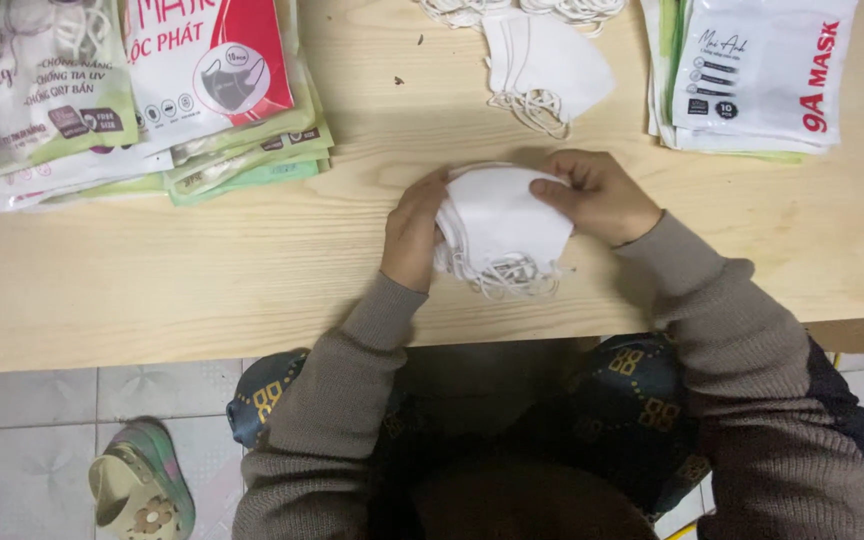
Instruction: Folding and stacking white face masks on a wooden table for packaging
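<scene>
A stack of white masks (505, 222) is gripped between the fingers of the left hand (412, 233) and right hand (600, 197) above the counter (252, 260); loose masks (544, 62) and packet piles (142, 95) are seen beyond.

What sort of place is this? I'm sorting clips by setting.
Probably a small home packing spot for face masks: both hands hold a stack of white masks over a low wooden table, with printed mask bags piled alongside.

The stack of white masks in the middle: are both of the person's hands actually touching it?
Touching. The head view shows the left hand pressed against the side of the stack of white masks, and the right hand gripping its opposite edge.
</scene>
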